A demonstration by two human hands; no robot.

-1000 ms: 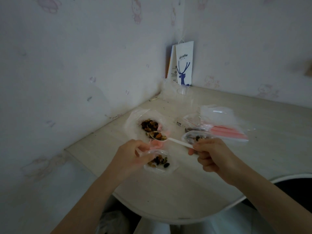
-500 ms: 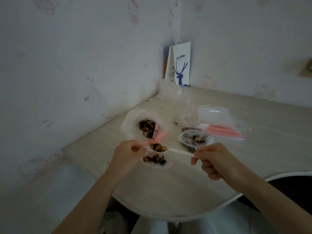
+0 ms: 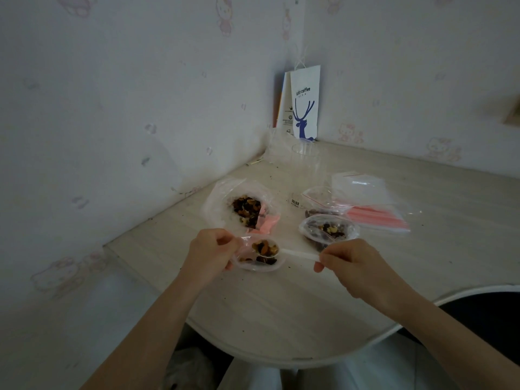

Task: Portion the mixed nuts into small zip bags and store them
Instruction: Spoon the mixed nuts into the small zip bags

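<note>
My left hand (image 3: 209, 250) pinches the mouth of a small clear zip bag (image 3: 278, 264) that holds a few nuts, just above the table. My right hand (image 3: 349, 263) grips the handle of a white plastic spoon (image 3: 298, 253). The spoon's bowl, heaped with mixed nuts (image 3: 264, 247), sits at the bag's opening. Behind lies the large open bag of mixed nuts (image 3: 219, 201). A filled small bag (image 3: 306, 229) lies to the right of it.
A stack of empty red-striped zip bags (image 3: 377, 215) lies at the right. A clear plastic cup (image 3: 305, 156) and a white paper coffee bag (image 3: 305, 102) stand in the corner. The table (image 3: 281, 313) has a curved front edge; walls close in left and behind.
The loaded spoon has moved from above the large bag toward me and down to the small bag's mouth. My left hand has kept the small bag open.
</note>
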